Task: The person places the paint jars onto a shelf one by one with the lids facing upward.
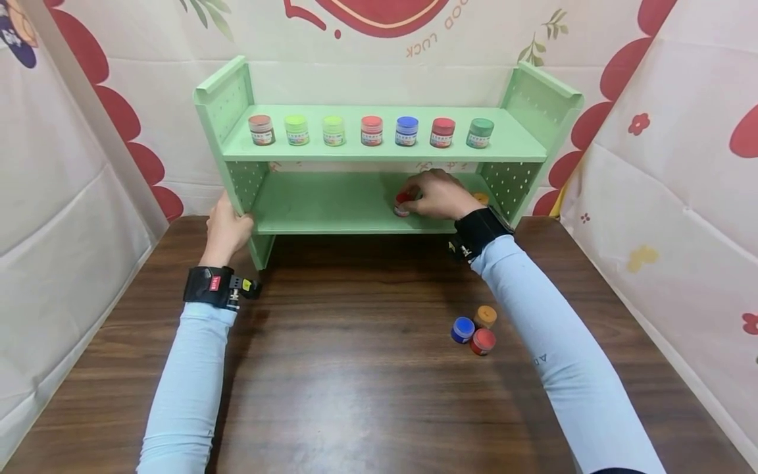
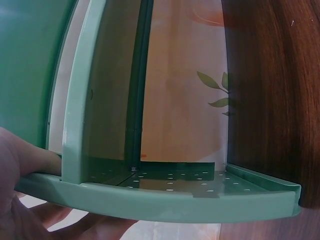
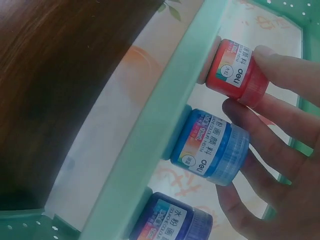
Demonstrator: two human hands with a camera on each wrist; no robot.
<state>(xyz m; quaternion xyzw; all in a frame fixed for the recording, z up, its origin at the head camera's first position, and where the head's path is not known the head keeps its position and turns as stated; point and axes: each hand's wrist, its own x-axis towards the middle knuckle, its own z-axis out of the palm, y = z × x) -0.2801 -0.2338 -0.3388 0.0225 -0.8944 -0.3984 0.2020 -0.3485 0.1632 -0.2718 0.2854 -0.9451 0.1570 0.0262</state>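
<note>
In the head view my left hand [image 1: 227, 227] grips the left side panel of a green two-tier shelf [image 1: 331, 227]. The left wrist view shows the thumb above the panel edge [image 2: 190, 205] and fingers beneath it. My right hand [image 1: 438, 194] pinches a red paint jar [image 3: 237, 72] between thumb and fingers on the lower tier. Beside it stand a blue paint jar [image 3: 210, 147], near my other fingers, and a dark blue paint jar [image 3: 172, 220]. An orange-lidded jar [image 1: 481, 197] shows partly behind my right wrist.
On the upper tier stands a row of several paint jars, from a brownish-red one [image 1: 262, 130] to a green one [image 1: 480, 133]. A blue jar [image 1: 462, 330], an orange jar [image 1: 485, 316] and a red jar [image 1: 482, 342] cluster on the wooden table [image 1: 331, 382] near my right forearm.
</note>
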